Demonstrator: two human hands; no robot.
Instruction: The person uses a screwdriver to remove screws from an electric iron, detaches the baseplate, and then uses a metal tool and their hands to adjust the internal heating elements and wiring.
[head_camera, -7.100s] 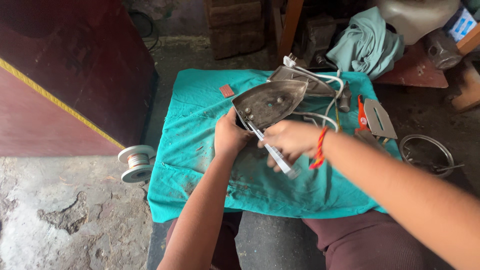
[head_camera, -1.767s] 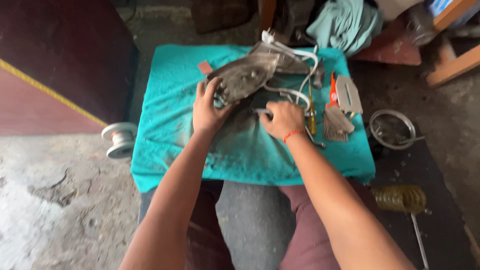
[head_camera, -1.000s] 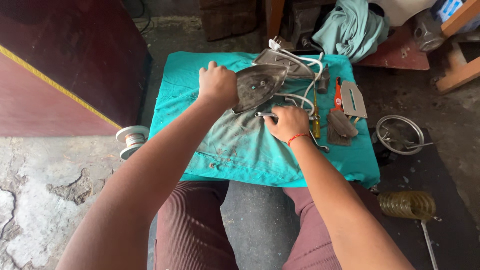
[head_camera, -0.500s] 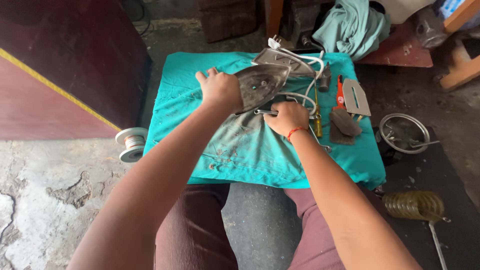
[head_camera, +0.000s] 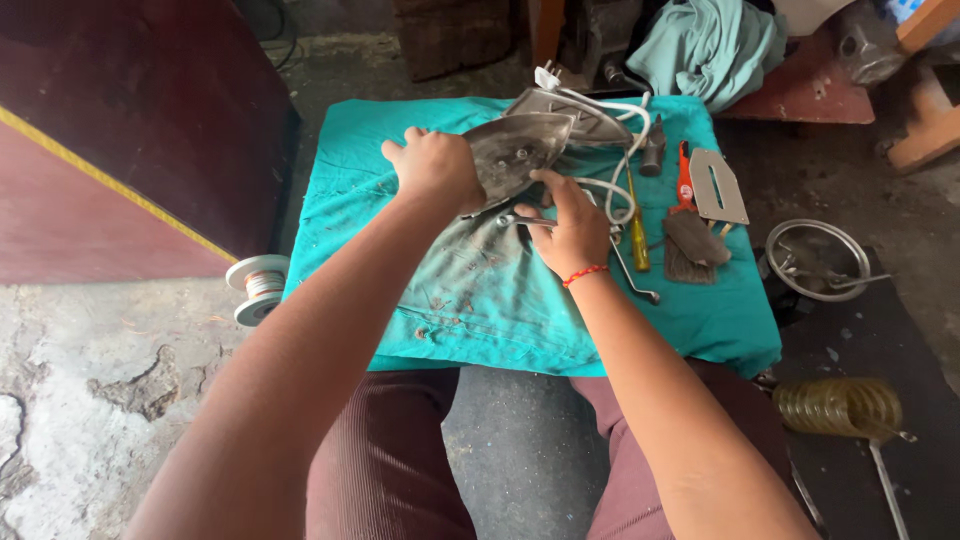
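Iron soleplate (head_camera: 522, 152) gripped by left hand (head_camera: 437, 168), right hand (head_camera: 570, 222) fingers curled beneath, teal cloth (head_camera: 400, 150) (stained), concrete floor (head_camera: 90, 400).

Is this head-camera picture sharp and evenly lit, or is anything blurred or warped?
Head view: soft, even daylight with faint shadows; the left hand, right hand and iron soleplate look sharp; the forearms balloon near the bottom edge, a wide-lens stretch; no strong glare on the teal cloth.

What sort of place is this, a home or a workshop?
Likely a small repair workshop on a floor: a grey metal iron soleplate held over a stained teal cloth, a yellow-handled screwdriver, and a spool of wire.
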